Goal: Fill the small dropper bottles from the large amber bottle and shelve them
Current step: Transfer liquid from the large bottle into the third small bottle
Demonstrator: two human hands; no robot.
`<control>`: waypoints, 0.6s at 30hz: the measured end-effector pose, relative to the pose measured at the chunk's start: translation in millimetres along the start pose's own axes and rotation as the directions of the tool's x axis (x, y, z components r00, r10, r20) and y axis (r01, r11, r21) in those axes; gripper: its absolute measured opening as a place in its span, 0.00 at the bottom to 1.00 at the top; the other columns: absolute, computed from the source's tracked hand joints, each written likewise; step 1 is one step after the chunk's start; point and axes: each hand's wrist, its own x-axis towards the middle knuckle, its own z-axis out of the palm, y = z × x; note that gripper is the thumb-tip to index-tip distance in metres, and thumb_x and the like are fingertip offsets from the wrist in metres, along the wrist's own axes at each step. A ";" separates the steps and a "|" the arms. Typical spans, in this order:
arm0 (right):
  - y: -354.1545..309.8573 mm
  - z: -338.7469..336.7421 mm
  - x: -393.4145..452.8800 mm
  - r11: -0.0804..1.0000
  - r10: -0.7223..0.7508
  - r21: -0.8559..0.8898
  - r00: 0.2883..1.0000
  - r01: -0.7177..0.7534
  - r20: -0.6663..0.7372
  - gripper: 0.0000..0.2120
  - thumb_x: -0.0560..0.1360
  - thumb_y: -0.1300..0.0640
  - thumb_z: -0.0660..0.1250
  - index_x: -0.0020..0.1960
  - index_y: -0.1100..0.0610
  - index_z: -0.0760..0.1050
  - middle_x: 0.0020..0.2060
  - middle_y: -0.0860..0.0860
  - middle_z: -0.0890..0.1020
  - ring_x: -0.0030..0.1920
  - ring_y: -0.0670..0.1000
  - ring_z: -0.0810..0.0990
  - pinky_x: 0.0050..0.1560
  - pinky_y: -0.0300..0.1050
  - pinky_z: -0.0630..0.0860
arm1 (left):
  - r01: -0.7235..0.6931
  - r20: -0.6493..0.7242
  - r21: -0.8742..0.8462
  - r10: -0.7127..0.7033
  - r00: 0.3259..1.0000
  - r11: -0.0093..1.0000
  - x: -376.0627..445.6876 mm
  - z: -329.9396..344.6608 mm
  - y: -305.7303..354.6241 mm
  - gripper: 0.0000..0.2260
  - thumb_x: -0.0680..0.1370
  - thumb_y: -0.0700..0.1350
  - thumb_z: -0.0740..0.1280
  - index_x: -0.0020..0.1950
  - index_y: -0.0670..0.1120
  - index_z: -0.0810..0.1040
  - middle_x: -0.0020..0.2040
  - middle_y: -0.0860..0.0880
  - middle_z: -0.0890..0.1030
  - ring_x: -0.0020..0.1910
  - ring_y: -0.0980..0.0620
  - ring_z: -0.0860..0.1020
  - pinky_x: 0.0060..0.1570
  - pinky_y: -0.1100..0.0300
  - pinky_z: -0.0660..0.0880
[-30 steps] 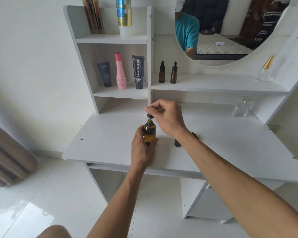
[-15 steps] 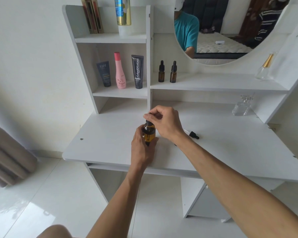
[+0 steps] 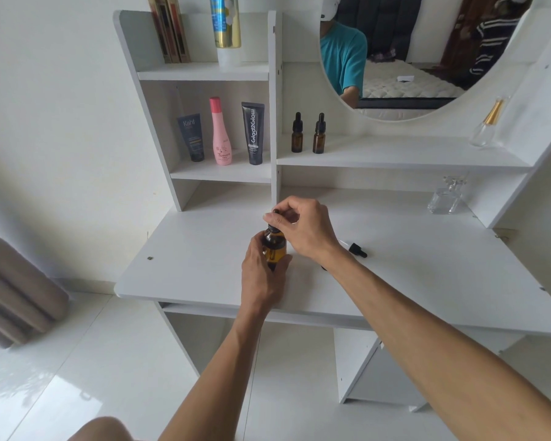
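Note:
My left hand (image 3: 261, 275) grips the large amber bottle (image 3: 275, 247), which stands upright on the white desk (image 3: 427, 275). My right hand (image 3: 303, 229) pinches the bottle's black cap (image 3: 275, 218) right on its neck. A loose black dropper cap with its glass pipette (image 3: 355, 249) lies on the desk just right of my right wrist. A small dark object (image 3: 323, 267) peeks out below my right wrist, mostly hidden. Two small capped amber dropper bottles (image 3: 297, 133) (image 3: 319, 134) stand side by side on the shelf under the mirror.
On the left shelf (image 3: 223, 173) stand a dark tube (image 3: 191, 136), a pink bottle (image 3: 220, 132) and a black tube (image 3: 254, 132). A clear perfume bottle (image 3: 446, 197) sits at the desk's back right, another with a gold cap (image 3: 487, 125) on the right shelf. A round mirror (image 3: 411, 52) hangs above.
My right hand lowered the black cap from just above the neck onto the large amber bottle. The loose dropper cap on the desk came into view beside my wrist.

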 end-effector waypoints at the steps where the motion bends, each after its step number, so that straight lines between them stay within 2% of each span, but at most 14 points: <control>1: -0.2 -0.1 0.0 1.000 -0.002 -0.004 1.000 0.002 0.000 0.11 0.73 0.48 0.76 0.46 0.56 0.83 0.39 0.47 0.86 0.40 0.45 0.84 0.46 0.43 0.83 | 0.002 0.001 0.000 -0.002 1.000 1.000 0.2 0.2 0.1 0.20 0.75 0.47 0.73 0.63 0.55 0.68 0.55 0.55 0.79 0.51 0.54 0.80 0.50 0.61 0.76; 8: 0.5 0.0 0.3 1.000 0.011 -0.001 1.000 -0.011 -0.002 0.12 0.72 0.47 0.76 0.47 0.56 0.83 0.39 0.47 0.86 0.40 0.45 0.84 0.46 0.44 0.83 | 0.010 -0.001 -0.006 -0.010 1.000 1.000 1.3 0.9 1.4 0.21 0.75 0.47 0.74 0.64 0.53 0.69 0.56 0.54 0.79 0.51 0.54 0.79 0.53 0.56 0.78; 11: -0.6 -1.1 -0.3 1.000 0.009 0.012 1.000 -0.009 -0.006 0.13 0.71 0.48 0.77 0.48 0.56 0.83 0.40 0.48 0.85 0.39 0.44 0.84 0.45 0.41 0.83 | -0.007 -0.009 -0.001 0.007 1.000 1.000 1.2 0.8 -0.1 0.21 0.74 0.47 0.74 0.63 0.56 0.68 0.55 0.55 0.79 0.52 0.55 0.78 0.53 0.55 0.78; 18: -0.7 -3.5 -0.5 1.000 0.005 0.023 1.000 -0.005 -0.002 0.17 0.70 0.46 0.78 0.52 0.57 0.82 0.43 0.48 0.85 0.41 0.44 0.84 0.45 0.36 0.82 | -0.004 -0.004 0.003 0.004 1.000 1.000 1.4 0.3 1.1 0.22 0.74 0.47 0.74 0.64 0.52 0.69 0.56 0.53 0.80 0.52 0.53 0.79 0.53 0.56 0.78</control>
